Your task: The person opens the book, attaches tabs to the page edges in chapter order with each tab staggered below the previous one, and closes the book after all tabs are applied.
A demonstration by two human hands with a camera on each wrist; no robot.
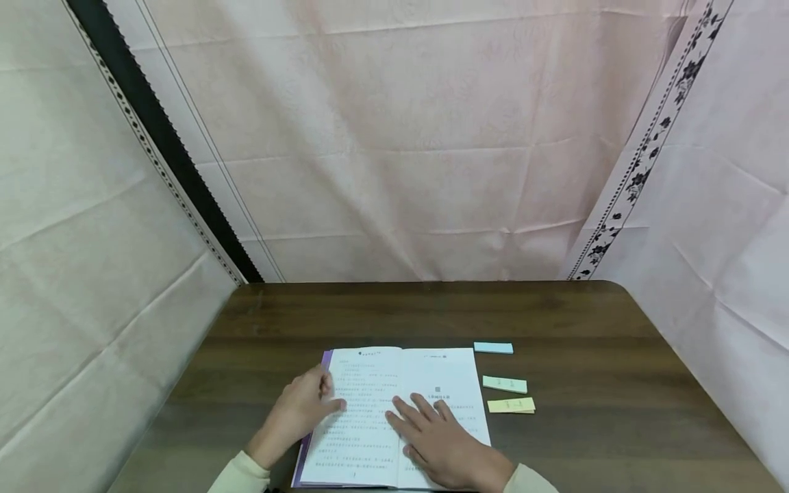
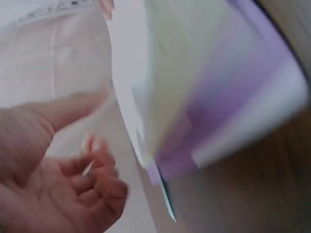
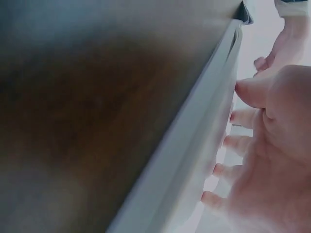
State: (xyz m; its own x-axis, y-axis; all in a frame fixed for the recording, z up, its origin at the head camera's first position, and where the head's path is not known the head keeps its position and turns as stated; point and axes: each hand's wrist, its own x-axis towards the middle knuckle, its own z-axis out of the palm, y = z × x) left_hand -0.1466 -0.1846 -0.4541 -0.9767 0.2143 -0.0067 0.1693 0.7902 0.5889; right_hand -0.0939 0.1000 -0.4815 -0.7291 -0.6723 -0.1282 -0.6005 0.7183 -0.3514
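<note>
Near the front edge of the dark wooden desk (image 1: 573,322), a little left of its middle, an open book (image 1: 394,411) lies flat with its printed pages facing up and a purple cover showing along its left side. On the left page rests the left hand (image 1: 302,411), its fingers loosely curled at the page's outer edge, with the thumb lying across the text; the left wrist view, though blurred, shows those fingers (image 2: 97,179) bent beside the white page edge and the purple cover, and whether they pinch a leaf cannot be told. Lying over the book's gutter and the lower part of the right page, the right hand (image 1: 440,438) is spread flat, its fingers straight and pressing down on the paper; the right wrist view shows its fingertips (image 3: 228,143) laid on the page, with the stacked page edges running beside the brown desk surface. Cream sleeves cover both wrists at the front edge. To the right of the book, clear of it, three small sticky-note pads lie in a loose column toward the desk's right side: a blue pad (image 1: 493,348) level with the book's top edge, a green pad (image 1: 505,384) below it, and a yellow pad (image 1: 511,405) just beneath the green one. Pale pink cloth hangs behind the back edge of the desk and along both sides.
</note>
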